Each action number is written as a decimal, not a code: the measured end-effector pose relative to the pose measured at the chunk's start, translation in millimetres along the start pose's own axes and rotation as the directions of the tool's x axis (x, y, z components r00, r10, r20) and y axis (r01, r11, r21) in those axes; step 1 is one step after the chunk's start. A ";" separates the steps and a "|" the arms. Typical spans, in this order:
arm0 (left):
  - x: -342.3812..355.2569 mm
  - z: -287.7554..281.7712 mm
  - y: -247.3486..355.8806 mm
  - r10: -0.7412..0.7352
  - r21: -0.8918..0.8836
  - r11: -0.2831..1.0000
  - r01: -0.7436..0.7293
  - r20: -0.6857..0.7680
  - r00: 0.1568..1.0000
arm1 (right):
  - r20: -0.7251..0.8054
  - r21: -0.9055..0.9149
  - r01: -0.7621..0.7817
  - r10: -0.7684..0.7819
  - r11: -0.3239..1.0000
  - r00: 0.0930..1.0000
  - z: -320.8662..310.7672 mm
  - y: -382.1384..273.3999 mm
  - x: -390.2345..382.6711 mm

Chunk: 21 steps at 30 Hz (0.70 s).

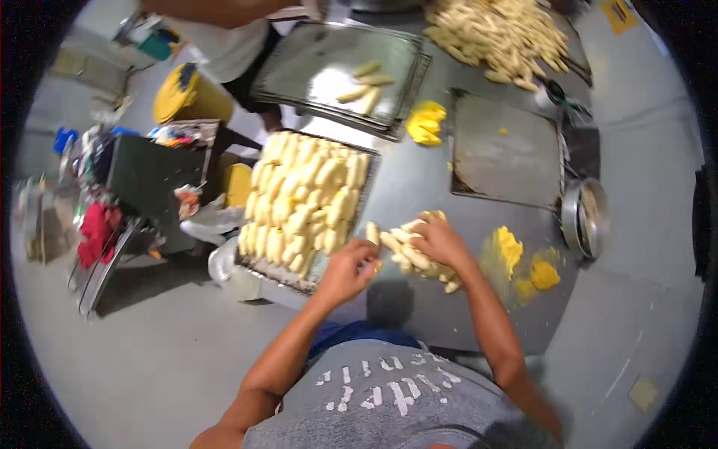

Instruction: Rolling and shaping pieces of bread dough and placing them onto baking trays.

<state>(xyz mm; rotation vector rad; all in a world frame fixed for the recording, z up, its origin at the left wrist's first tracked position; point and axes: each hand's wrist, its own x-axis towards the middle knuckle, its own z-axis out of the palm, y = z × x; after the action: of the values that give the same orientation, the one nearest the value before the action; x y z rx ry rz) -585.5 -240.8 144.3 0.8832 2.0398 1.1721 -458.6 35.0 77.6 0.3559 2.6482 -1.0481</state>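
Observation:
Pale, finger-shaped dough rolls (416, 258) lie in a small heap on the metal table in front of me. My right hand (441, 241) rests over the heap's far right side, its fingers curled round some of the rolls; the grip is partly hidden. My left hand (347, 272) is beside the heap's left end, thumb and fingers apart with nothing visible between them. Just beyond its fingertips is a single dough roll (372, 233); I cannot tell whether they touch. To the left, a baking tray (263, 275) carries close-packed rows of similar rolls, with bare metal at its near edge.
Yellow soft lumps (510, 251) smear the table at right. Beyond are an empty-looking tray (508, 153), a yellow crumpled piece (426, 123), stacked trays (314, 63) with several rolls, and a large dough pile (501, 37). A round metal pan (585, 217) sits at the right edge. Another person's arm (224, 9) shows at the top.

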 end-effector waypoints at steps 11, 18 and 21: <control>-42.6 -128.2 -36.9 0.163 -0.208 0.959 -0.192 -0.149 0.975 | -0.573 0.056 -0.246 0.233 0.968 0.786 68.5 -109.5 15.9; -57.9 -261.2 -112.9 0.222 -0.276 0.937 -0.214 -0.005 0.975 | -0.625 0.086 -0.335 0.312 0.938 0.715 128.9 -203.3 45.7; -78.7 -323.5 -190.9 0.016 -0.141 0.989 -0.036 -0.143 0.990 | -0.638 0.100 -0.317 0.305 0.943 0.707 127.6 -250.7 72.7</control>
<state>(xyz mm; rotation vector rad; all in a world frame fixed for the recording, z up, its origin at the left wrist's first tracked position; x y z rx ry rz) -835.9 -530.9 122.7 0.7783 2.0301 1.4118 -587.1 -222.0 121.1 1.3387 2.9914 -0.8947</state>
